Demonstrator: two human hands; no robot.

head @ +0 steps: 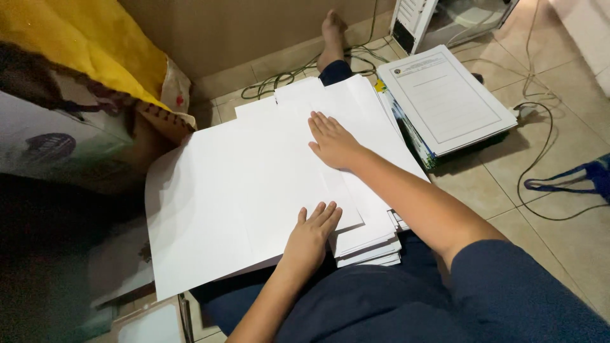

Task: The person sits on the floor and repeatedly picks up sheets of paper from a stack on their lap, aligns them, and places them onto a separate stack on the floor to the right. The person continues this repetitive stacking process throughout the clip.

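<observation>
A large blank white sheet [222, 190] lies across my lap on top of a thick stack of white paper [368, 235]. My right hand [333, 143] lies flat, palm down, on the upper right part of the sheets, fingers pointing away from me. Near the lower edge of the top sheet, my left hand [311, 235] rests flat with its fingers on the paper. Neither hand grips anything. My leg in dark blue trousers stretches out under the papers, with my bare foot [332, 35] showing beyond them.
A second pile of printed documents [445, 95] sits on the tiled floor at the right. Green and grey cables [540, 127] trail over the tiles. A white box-shaped device [419, 19] stands at the back. A yellow-topped bag [82, 82] crowds the left; a blue strap [591, 174] lies far right.
</observation>
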